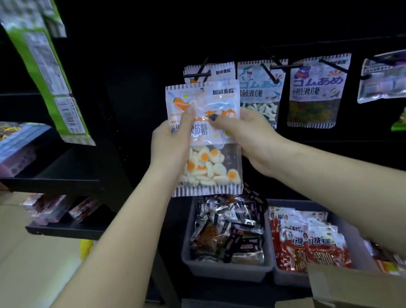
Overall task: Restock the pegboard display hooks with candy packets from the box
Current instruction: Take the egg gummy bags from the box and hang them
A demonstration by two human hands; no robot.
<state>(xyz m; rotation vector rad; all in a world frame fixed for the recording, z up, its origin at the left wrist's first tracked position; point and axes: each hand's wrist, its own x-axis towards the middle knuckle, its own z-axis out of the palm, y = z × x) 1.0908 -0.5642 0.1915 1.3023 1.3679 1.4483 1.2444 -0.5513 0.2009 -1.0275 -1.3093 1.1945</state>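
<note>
Both hands hold up a fried-egg gummy candy packet in front of the dark pegboard. My left hand grips its left edge with the thumb across the front. My right hand grips its right side, thumb pressed on the label. Just behind and above it, a matching packet hangs on a black hook. To the right hang a shark-gummy packet and a bear-gummy packet. The open cardboard box sits at bottom right.
Two grey bins of wrapped snacks stand below the hooks. More packets hang at far right. A black shelf unit with boxed goods stands at left, with a green bag hanging above. Tiled floor lies at lower left.
</note>
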